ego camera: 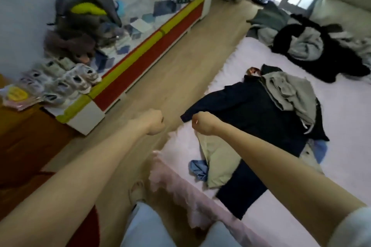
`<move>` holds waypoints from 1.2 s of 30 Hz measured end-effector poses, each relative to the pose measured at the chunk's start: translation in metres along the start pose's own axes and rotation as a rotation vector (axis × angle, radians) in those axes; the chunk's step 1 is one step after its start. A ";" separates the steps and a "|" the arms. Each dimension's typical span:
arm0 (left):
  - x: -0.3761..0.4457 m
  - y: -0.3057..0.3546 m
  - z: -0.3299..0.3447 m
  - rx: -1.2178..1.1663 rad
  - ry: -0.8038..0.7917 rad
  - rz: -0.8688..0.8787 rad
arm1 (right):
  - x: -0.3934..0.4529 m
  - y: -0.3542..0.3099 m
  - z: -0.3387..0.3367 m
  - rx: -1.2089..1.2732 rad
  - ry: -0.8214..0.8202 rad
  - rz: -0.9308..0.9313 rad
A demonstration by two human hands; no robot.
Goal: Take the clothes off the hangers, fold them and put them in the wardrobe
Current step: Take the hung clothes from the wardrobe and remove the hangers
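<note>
Gripping a khaki garment [217, 163], the right hand [203, 125] lifts it off the bed [341, 126].

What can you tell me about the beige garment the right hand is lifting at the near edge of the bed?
The beige garment is a plain khaki-coloured piece of soft woven-looking cloth, with no print visible. The right hand grips its top edge in curled fingers and pulls it up into a narrow peak, while the rest drapes down and widens onto the pink bed cover. Its lower part lies over a dark navy garment and touches a crumpled blue garment on its left. No hanger is visible in it.
</note>
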State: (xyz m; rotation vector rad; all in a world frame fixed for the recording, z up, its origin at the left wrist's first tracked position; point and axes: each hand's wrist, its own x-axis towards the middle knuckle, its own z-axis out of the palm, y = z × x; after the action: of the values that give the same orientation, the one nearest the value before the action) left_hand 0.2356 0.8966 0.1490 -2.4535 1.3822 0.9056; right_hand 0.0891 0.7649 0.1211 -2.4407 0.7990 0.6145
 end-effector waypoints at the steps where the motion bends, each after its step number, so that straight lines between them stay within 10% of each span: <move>1: 0.026 0.001 -0.010 0.038 -0.017 0.070 | 0.005 0.010 -0.002 0.068 0.058 0.085; 8: 0.105 0.011 -0.096 0.286 -0.081 0.436 | 0.031 0.040 -0.029 0.318 0.216 0.564; 25: 0.315 0.041 -0.250 0.588 0.012 0.588 | 0.213 0.103 -0.149 0.577 0.392 0.658; 36: 0.471 0.285 -0.312 0.779 -0.048 1.007 | 0.172 0.269 -0.195 0.822 0.547 1.149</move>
State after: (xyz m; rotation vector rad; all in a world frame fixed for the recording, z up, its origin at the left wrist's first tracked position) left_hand 0.3104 0.2685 0.1578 -1.1075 2.3826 0.3756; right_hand 0.0929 0.3921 0.0940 -1.2103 2.1650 -0.1006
